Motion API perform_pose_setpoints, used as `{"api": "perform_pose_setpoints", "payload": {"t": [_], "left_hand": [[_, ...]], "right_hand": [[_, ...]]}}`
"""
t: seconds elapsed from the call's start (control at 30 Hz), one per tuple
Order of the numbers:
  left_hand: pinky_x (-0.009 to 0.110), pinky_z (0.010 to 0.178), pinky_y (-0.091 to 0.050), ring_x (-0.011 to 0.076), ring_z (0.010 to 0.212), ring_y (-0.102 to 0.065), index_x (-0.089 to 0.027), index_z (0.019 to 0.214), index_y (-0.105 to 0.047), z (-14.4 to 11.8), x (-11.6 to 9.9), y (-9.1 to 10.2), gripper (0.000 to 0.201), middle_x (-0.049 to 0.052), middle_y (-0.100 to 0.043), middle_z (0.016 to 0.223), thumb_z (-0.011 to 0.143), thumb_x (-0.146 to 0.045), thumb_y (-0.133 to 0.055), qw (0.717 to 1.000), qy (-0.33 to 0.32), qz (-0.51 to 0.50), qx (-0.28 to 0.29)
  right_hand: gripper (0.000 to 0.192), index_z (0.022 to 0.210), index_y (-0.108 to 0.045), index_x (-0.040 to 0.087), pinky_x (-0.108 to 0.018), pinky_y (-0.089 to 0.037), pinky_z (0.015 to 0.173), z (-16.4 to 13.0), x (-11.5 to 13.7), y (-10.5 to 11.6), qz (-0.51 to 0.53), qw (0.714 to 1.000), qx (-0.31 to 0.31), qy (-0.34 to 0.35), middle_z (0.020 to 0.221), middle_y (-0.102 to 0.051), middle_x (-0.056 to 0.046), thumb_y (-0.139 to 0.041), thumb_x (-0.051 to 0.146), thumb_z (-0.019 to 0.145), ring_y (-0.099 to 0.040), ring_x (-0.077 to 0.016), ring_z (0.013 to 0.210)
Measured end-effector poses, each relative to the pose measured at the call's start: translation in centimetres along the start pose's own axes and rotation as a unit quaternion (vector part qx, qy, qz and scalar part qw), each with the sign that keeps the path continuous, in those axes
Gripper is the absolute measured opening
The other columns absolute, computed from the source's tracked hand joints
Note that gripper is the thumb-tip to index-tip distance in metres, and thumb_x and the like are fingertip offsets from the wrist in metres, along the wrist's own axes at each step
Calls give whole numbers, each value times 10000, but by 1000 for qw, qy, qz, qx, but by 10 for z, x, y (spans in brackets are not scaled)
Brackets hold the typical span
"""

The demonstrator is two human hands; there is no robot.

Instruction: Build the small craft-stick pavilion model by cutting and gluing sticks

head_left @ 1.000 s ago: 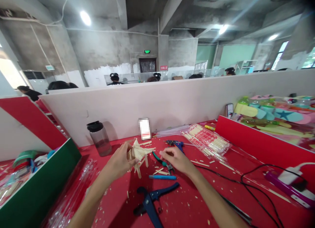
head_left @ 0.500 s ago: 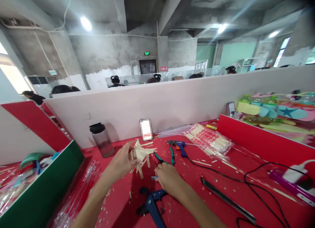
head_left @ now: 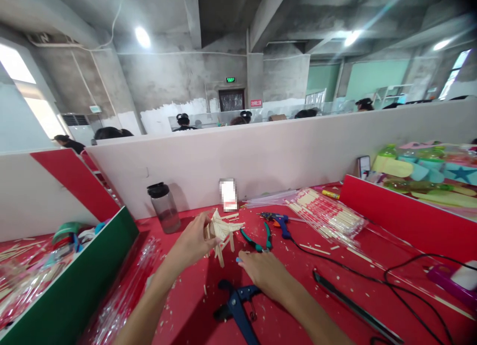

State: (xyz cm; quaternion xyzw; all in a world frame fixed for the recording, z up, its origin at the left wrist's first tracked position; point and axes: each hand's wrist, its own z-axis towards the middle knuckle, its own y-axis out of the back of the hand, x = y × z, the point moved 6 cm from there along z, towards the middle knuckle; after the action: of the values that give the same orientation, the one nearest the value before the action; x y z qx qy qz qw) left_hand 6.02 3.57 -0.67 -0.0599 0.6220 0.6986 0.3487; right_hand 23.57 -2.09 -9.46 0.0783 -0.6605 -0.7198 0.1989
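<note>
My left hand point(head_left: 194, 241) grips a small model built of glued wooden sticks point(head_left: 222, 229), holding it just above the red table point(head_left: 328, 285). Lower down, my right hand point(head_left: 263, 273) lies palm down on the table over a blue pen point(head_left: 238, 259), whose tip shows at my fingertips; whether my fingers grip it I cannot tell. Teal-handled pliers point(head_left: 259, 239) lie just beyond my right hand. A blue-handled cutter point(head_left: 238, 307) rests on the table in front of it.
A blue glue gun point(head_left: 278, 219) with a black cord, a pack of wooden sticks point(head_left: 328, 218) and a dark bottle point(head_left: 164, 208) stand near the white partition point(head_left: 261, 156). A green divider point(head_left: 70, 280) is at left, a red one point(head_left: 406, 218) at right. People sit beyond the partition.
My right hand pulled back from beside the pliers toward me and came down over the blue pen. The left hand kept hold of the stick model. The view drifted slightly left.
</note>
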Motion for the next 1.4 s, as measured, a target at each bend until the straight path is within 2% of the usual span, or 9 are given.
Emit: {"api": "perform_pose_setpoints", "payload": {"t": [0.27, 0.43, 0.6, 0.77, 0.93, 1.0, 1.07, 1.13, 1.4], "left_hand": [[353, 753, -432, 232, 851, -565, -208, 951, -487, 2, 12, -7, 274, 42, -612, 950, 785, -345, -656, 1000, -11, -10, -4], [336, 742, -424, 222, 848, -558, -213, 954, -487, 2, 14, -9, 285, 29, -602, 942, 776, -331, -676, 1000, -14, -9, -8], [327, 718, -420, 209, 804, -539, -214, 915, -488, 1, 8, -5, 251, 9, -576, 889, 761, -295, -668, 1000, -21, 1, -20], [333, 727, -423, 220, 837, -549, -216, 911, -469, 1, 9, -6, 246, 22, -584, 913, 771, -301, -654, 1000, -18, -2, -10], [341, 743, -435, 222, 838, -569, -217, 935, -478, 1, 10, -8, 258, 22, -600, 932, 795, -336, -659, 1000, -5, -11, -3], [336, 725, -438, 215, 811, -573, -217, 928, -480, 1, 7, -7, 235, 17, -601, 913, 798, -313, -650, 1000, 1, -13, 1], [337, 724, -442, 217, 809, -580, -213, 930, -488, 1, 4, -5, 242, 21, -606, 912, 780, -291, -660, 1000, 1, -11, 1], [342, 737, -448, 224, 828, -588, -208, 947, -498, 1, 1, -3, 266, 31, -617, 927, 763, -283, -675, 1000, -1, -10, -2], [350, 752, -446, 235, 862, -591, -208, 977, -501, 0, 2, -3, 263, 46, -619, 969, 786, -319, -645, 1000, -10, -13, -3]], "right_hand": [[228, 1115, -643, 262, -286, -450, 624, 1, 0, -1, -47, 999, 21, 8, 890, -790, -92, -459, 382, 1054, -770, -315, 812], [302, 1252, -626, 239, -325, -508, 686, 2, -1, 1, -22, 999, 28, -35, 960, -793, -131, -537, 409, 1018, -765, -350, 900], [633, 1443, -477, 96, -396, -527, 765, -7, -5, 6, 40, 998, 29, -50, 1020, -767, -216, -678, 395, 922, -732, -410, 978], [567, 1538, -320, 141, -389, -512, 884, -16, -23, 14, 201, 979, -22, -41, 1184, -706, -208, -457, 223, 994, -695, -318, 1101], [570, 1566, -289, 288, -345, -520, 907, -18, -28, 29, 375, 921, -98, 17, 1199, -681, -97, -359, 170, 1012, -695, -189, 973], [469, 1490, -445, 310, -315, -542, 816, -16, -23, 34, 436, 894, -98, 44, 1160, -694, -69, -396, 246, 1028, -679, -164, 819], [320, 1272, -662, 273, -298, -542, 741, -13, -18, 37, 491, 864, -93, 59, 1058, -720, -56, -478, 339, 1019, -651, -155, 715], [268, 1059, -747, 228, -299, -537, 722, -12, -16, 39, 538, 837, -90, 53, 967, -728, -59, -573, 418, 981, -649, -163, 704], [690, 1446, -449, 280, -344, -505, 885, -25, 2, 42, 716, 678, 18, 164, 1391, -563, -137, -744, 515, 868, -639, -225, 1093]]}}
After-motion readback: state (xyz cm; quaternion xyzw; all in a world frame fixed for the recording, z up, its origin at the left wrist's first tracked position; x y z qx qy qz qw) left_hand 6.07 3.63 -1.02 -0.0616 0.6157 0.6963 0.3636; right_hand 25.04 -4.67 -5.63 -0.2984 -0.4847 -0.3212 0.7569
